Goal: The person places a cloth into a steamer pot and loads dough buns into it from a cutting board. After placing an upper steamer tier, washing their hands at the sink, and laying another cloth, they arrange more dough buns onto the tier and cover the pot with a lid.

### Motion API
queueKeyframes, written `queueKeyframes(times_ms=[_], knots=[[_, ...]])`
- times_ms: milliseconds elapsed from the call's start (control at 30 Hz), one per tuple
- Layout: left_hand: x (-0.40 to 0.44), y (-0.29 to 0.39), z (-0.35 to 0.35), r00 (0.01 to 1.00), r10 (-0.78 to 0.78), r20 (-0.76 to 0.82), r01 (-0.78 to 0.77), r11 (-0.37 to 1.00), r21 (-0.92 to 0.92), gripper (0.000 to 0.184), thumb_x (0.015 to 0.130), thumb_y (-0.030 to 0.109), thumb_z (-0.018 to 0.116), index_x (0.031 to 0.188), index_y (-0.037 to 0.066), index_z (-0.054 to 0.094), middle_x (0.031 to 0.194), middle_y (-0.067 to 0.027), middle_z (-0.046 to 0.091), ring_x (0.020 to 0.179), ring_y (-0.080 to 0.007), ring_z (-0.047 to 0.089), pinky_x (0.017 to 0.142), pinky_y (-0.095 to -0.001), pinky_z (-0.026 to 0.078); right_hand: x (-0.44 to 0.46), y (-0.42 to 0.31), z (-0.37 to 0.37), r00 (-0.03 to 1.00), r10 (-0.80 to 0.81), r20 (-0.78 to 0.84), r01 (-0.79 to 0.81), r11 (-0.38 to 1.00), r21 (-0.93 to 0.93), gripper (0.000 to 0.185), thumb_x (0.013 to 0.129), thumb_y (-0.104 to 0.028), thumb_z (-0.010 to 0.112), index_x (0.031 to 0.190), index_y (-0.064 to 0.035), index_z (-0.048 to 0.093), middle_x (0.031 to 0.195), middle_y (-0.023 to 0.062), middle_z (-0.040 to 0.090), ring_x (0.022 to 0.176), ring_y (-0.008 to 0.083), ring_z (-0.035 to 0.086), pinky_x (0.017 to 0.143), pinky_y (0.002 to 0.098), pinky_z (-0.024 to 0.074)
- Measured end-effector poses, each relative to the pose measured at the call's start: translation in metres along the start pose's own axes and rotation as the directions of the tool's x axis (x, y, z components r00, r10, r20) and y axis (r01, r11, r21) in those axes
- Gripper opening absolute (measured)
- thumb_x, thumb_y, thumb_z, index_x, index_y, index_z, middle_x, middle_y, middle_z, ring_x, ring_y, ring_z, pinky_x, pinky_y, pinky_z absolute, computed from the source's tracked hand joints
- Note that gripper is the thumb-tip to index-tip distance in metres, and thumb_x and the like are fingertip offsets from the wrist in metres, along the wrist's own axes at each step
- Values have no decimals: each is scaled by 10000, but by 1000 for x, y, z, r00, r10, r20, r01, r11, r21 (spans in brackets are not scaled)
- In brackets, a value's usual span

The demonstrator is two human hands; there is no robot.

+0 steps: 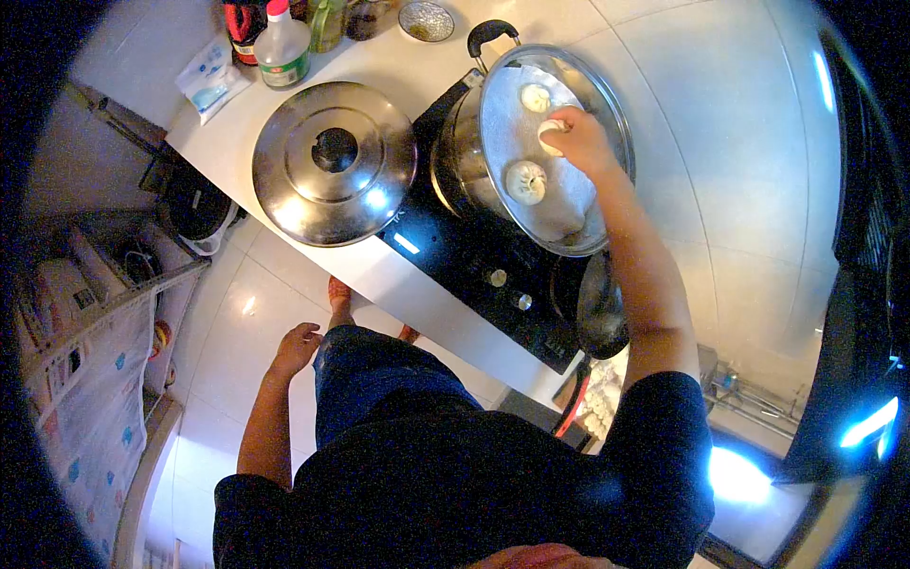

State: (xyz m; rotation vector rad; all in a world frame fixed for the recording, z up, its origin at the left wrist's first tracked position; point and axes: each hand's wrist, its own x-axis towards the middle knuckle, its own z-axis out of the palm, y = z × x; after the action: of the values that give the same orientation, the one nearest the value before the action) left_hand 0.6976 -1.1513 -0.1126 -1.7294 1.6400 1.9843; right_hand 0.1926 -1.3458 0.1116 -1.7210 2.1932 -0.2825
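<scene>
My right hand (580, 142) is closed around a pale steamed bun (550, 138) over a large steel steamer pot (457, 152). White liner cloth or paper (561, 211) covers the pot's steaming surface. On it sit two more buns, one above my hand (535, 98) and a pleated one below it (526, 182). Whether the held bun touches the liner, I cannot tell. Down by my leg hangs my left hand (299, 347), away from the stove, its fingers loosely extended and holding nothing.
Left of the pot lies a steel lid (294, 190) with a black knob. A black stove (474, 266) has two knobs in front. A dark pan (603, 308) is beside my right arm. Several pale pieces (599, 403) lie below it. A red-capped bottle (282, 57) stands at the back.
</scene>
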Motion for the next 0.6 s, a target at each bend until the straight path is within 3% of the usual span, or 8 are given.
queueKeyframes(times_ms=[67, 167, 367, 467, 567, 600], knots=[[2, -4, -1, 1000, -2, 7, 2, 1000, 7, 297, 776, 166, 560, 1028, 9, 544, 921, -154, 615, 852, -245, 599, 762, -331, 469, 2, -1, -2, 999, -39, -26, 39, 999, 12, 338, 641, -246, 664, 921, -64, 610, 865, 127, 621, 807, 240, 595, 730, 319, 455], [1, 3, -3, 1000, -15, 7, 15, 1000, 4, 289, 778, 168, 562, 1019, 8, 545, 911, -149, 617, 849, -245, 600, 755, -333, 472, 5, 3, 11, 997, -77, -13, 76, 995, -69, 394, 598, -293, 697, 910, -67, 612, 917, 162, 608, 860, 290, 585, 766, 340, 460], [4, 1, -7, 996, 80, -25, -80, 997, -2, 292, 780, 176, 571, 1015, 7, 541, 904, -159, 613, 838, -250, 600, 749, -331, 474, -30, -42, -22, 996, -42, -81, 17, 958, -287, 409, 635, -303, 692, 972, -89, 598, 953, 147, 600, 853, 301, 583, 768, 366, 465], [5, -2, -8, 999, 46, -14, -46, 999, 9, 302, 781, 181, 573, 1027, 10, 539, 919, -158, 610, 842, -247, 600, 747, -329, 474, -46, -30, -22, 992, -122, 42, 127, 980, -150, 397, 653, -230, 690, 997, -69, 572, 925, 126, 583, 852, 315, 566, 778, 352, 450], [5, 0, -8, 999, 44, 17, -44, 999, -10, 313, 783, 189, 571, 1038, 11, 538, 915, -154, 613, 843, -241, 599, 745, -325, 472, -64, -36, -13, 855, -472, 216, 508, 847, -156, 447, 628, -177, 697, 1034, -74, 542, 1003, 132, 540, 898, 325, 542, 801, 367, 438], [6, -1, -8, 999, 46, 13, -46, 999, -15, 315, 784, 190, 571, 1041, 12, 537, 917, -153, 614, 843, -239, 598, 745, -325, 471, -66, -36, -10, 856, -447, 259, 496, 852, -170, 465, 618, -169, 700, 1042, -73, 533, 1024, 133, 525, 910, 321, 536, 808, 366, 434]])
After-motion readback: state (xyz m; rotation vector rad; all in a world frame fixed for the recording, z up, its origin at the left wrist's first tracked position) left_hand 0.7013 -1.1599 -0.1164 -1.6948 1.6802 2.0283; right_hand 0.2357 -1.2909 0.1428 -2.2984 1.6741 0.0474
